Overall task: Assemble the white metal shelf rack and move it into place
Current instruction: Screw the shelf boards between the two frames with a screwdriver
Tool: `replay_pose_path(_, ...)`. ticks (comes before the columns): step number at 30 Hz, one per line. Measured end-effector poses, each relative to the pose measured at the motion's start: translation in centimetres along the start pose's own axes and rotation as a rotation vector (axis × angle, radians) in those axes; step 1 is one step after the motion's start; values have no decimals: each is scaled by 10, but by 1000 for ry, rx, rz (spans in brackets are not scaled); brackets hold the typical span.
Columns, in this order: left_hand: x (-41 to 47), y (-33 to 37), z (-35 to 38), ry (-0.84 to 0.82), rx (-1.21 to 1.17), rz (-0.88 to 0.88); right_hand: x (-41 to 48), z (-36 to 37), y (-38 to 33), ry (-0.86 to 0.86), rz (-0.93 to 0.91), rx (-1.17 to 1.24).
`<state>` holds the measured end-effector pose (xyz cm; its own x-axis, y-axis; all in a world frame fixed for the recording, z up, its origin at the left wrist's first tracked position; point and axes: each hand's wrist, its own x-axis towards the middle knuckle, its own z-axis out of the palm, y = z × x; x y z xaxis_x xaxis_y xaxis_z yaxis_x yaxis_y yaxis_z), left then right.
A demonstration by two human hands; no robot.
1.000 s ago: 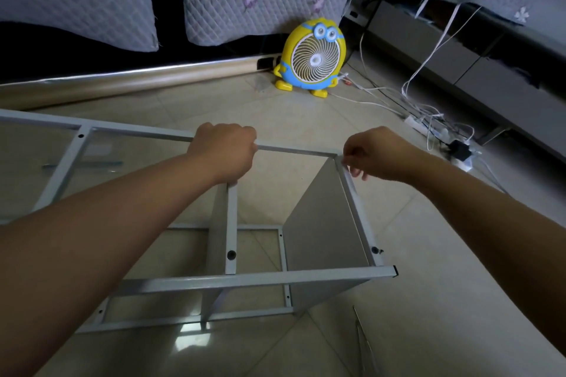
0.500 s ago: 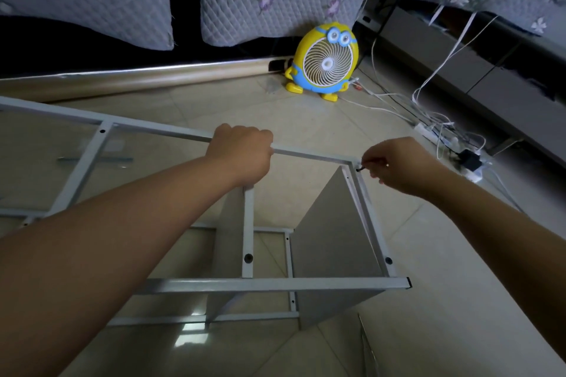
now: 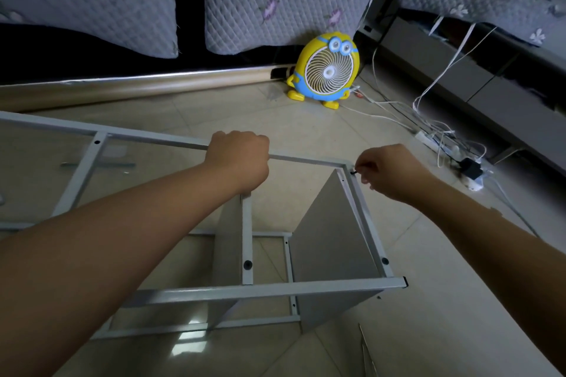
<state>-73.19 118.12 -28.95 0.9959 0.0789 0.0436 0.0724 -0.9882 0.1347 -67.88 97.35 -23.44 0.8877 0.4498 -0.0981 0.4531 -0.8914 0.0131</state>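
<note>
White shelf rack (image 3: 275, 288), on its side on the floor (image 3: 428, 300), is steadied by L hand (image 3: 237, 159) curled round its top rail (image 3: 306, 160), while the screw (image 3: 353, 172) pinched in R hand (image 3: 389, 173) at the corner should be started square to its hole.

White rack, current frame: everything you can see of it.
The rack looks like white painted metal tube: two ladder-like side frames, one on the tiled floor, one above, joined by two flat grey panels standing on edge. Dark bolts or holes dot the crossbars. It lies on its side. The left hand grips the far top rail; the right hand pinches a small dark screw at the far right corner.
</note>
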Motion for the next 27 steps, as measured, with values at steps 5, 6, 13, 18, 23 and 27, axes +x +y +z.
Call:
replay_pose_path(5, 7, 14, -16, -104, 67, 20, 1, 0, -1, -4, 16, 87)
replay_pose_path(6, 13, 21, -19, -131, 29, 47, 0, 0, 0, -5, 8, 88)
replay_pose_path(13, 65, 76, -20, -471, -434, 75, 3, -1, 8, -4, -24, 110)
replay_pose_path(18, 77, 81, -10, -696, -756, -30, 9, -4, 16, -39, -42, 96)
replay_pose_path(23, 91, 88, -3, -823, -909, -62, 5, -5, 23, -70, -46, 130)
replay_pose_path(27, 95, 90, 0, -765, -977, -32, 7, -3, 23, -56, -62, 142)
